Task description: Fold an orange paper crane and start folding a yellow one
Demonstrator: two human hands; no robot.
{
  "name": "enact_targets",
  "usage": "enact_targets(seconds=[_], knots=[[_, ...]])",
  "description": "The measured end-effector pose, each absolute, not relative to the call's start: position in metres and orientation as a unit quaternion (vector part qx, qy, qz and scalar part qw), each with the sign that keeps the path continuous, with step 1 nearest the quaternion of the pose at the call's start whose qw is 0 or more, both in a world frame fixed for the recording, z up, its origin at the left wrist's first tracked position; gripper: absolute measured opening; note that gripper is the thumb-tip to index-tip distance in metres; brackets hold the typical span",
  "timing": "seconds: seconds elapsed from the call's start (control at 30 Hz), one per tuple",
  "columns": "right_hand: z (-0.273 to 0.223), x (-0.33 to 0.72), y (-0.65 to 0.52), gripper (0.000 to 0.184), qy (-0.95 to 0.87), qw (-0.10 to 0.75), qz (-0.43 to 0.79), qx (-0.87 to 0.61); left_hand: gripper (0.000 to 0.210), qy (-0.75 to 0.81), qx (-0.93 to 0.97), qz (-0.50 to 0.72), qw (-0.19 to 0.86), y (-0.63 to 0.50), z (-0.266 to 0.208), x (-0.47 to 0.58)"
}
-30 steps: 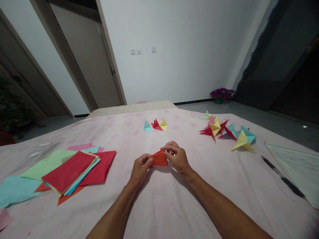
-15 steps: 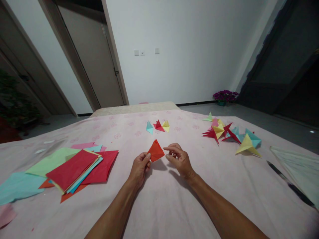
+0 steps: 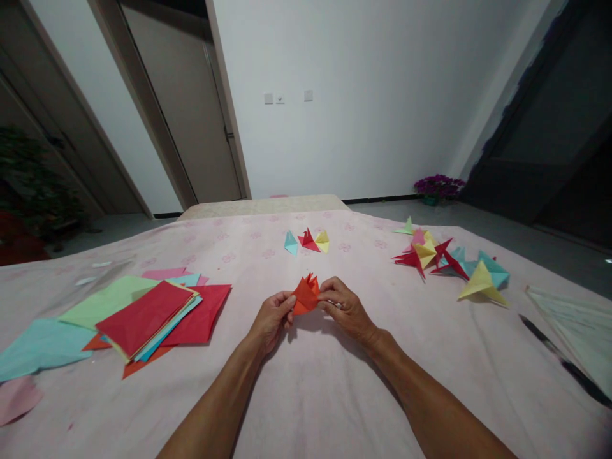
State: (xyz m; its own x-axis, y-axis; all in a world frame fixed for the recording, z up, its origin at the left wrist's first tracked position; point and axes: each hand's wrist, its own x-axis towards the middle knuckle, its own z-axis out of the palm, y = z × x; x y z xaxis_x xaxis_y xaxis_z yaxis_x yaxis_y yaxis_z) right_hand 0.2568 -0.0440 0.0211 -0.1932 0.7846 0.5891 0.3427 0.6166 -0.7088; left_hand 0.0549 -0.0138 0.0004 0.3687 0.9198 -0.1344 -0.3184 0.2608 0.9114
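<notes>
An orange folded paper piece [image 3: 305, 297] is held just above the cloth, its upper points standing apart. My left hand [image 3: 274, 319] pinches its left corner between thumb and fingers. On the opposite side, my right hand [image 3: 348, 310] grips the right corner, with a ring visible on one finger. Beyond my hands a light blue folded paper [image 3: 291, 243], a red paper crane [image 3: 308, 240] and a yellow folded paper [image 3: 322, 241] stand in a row.
Coloured paper sheets [image 3: 148, 317] lie stacked and spread at the left on the pink cloth [image 3: 306, 408]. At the right sit several folded paper pieces in a cluster [image 3: 425, 253], a yellow one [image 3: 482, 285], a black pen [image 3: 564, 360] and a pale sheet [image 3: 576, 328].
My right hand has moved in and taken hold of the orange paper's right corner. The paper's top points have spread apart. The whole view has shifted slightly.
</notes>
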Motion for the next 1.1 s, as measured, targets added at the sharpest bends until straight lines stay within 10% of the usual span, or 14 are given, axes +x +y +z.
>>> enact_targets(seconds=[0.37,1.1], knots=[[0.018,0.247,-0.048,0.015,-0.745,0.500,0.022,-0.441,0.041,0.342,0.428,0.411,0.729,-0.022,0.011,0.060],[0.014,0.235,-0.057,0.015,-0.727,0.546,0.005,-0.417,0.037,0.329,0.367,0.521,0.697,-0.032,0.001,0.078]])
